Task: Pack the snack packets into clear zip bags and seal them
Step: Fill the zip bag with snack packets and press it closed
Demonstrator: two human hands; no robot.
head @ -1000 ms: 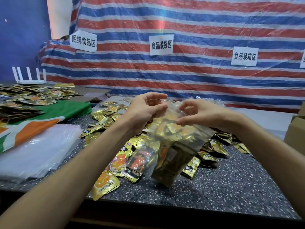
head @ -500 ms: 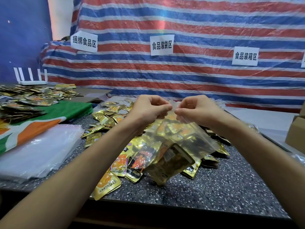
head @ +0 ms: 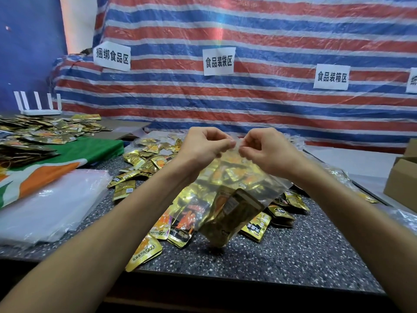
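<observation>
One bag (head: 228, 190) is in hand and close to done, as far as the head view shows. It hangs tilted in the air above the desk (head: 293, 251), its lower corner just over the near part of the heap. The left hand (head: 203, 147) and right hand (head: 268, 150) meet at its top edge with fingers curled, each pinching the strip between thumb and fingertips. The two pinches sit almost touching, near the middle of the mouth. Inside, a clump of gold and dark packets (head: 234, 208) has slid to the bottom; I cannot count them. Filling looks finished for this bag, and I judge the step in hand to be the sealing. Whether the zip is closed along its whole length cannot be told, since the strip is clear and partly hidden by the hands.

Much is left. Loose packets (head: 144, 161) lie heaped on the desk under and behind the bag, spreading to both sides. Empty bags (head: 49, 204) lie stacked at the left of the desk, beside a green and orange cloth (head: 90, 152). A further spread of packets (head: 45, 132) covers the surface at far left. A box (head: 401, 184) stands at the right, its inside out of sight. Some clear plastic with gold in it lies between the heap and the box; whether those are finished bags I cannot tell.
</observation>
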